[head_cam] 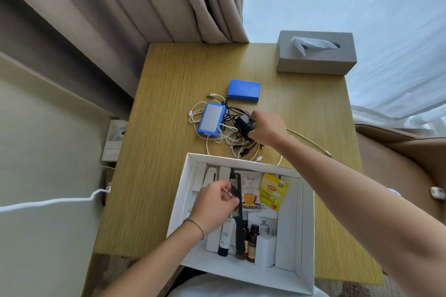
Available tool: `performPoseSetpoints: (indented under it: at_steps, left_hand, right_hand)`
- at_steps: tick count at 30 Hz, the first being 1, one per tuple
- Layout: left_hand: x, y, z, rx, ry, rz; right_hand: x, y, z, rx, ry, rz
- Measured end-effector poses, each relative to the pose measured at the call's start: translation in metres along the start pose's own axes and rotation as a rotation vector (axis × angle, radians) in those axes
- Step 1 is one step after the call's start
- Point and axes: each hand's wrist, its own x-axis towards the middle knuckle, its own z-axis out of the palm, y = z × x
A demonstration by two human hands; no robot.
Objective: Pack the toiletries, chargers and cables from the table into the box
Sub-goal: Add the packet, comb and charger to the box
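A white box (306,219) sits at the table's near edge, holding small bottles (252,241), a yellow tea packet (274,191) and white cartons. My left hand (214,207) is inside the box, fingers closed on a black comb (237,212) that lies lengthwise over the bottles. My right hand (266,129) reaches past the box and grips a black charger (243,124) on the table. Around it lies a tangle of white and black cables (224,137). Two blue packs rest there too, one beside the cables (211,120), one farther back (243,90).
A grey tissue box (316,55) stands at the wooden table's (169,128) far right corner. Curtains hang behind the table. A wall socket (115,140) and a white cord (48,202) are to the left. A beige seat (398,152) is on the right.
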Motion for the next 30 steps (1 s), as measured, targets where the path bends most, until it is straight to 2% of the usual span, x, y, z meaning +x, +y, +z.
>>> performPoseSetpoints:
  at_steps: [4, 12, 16, 25, 28, 30]
  left_hand:
    - [0.004, -0.008, 0.019, 0.123, -0.018, 0.005]
    - [0.003, -0.008, 0.02, 0.249, 0.049, 0.092]
    - [0.0, 0.008, -0.008, 0.313, 0.158, 0.237]
    - [0.013, 0.095, -0.076, 0.184, 0.432, 0.653]
    - [0.018, 0.123, -0.087, 0.251, 0.372, 0.709]
    - [0.022, 0.134, -0.092, 0.288, 0.257, 0.64]
  right_hand:
    - [-0.007, 0.005, 0.001, 0.17, -0.051, 0.061]
    - [-0.032, 0.008, -0.022, 0.489, 0.063, 0.079]
    - [-0.05, 0.007, -0.04, 0.506, 0.16, 0.039]
    - [-0.089, -0.013, -0.099, 0.676, 0.315, -0.032]
    - [-0.1, -0.025, -0.117, 0.681, 0.241, -0.102]
    - [-0.108, -0.032, -0.124, 0.664, 0.177, -0.154]
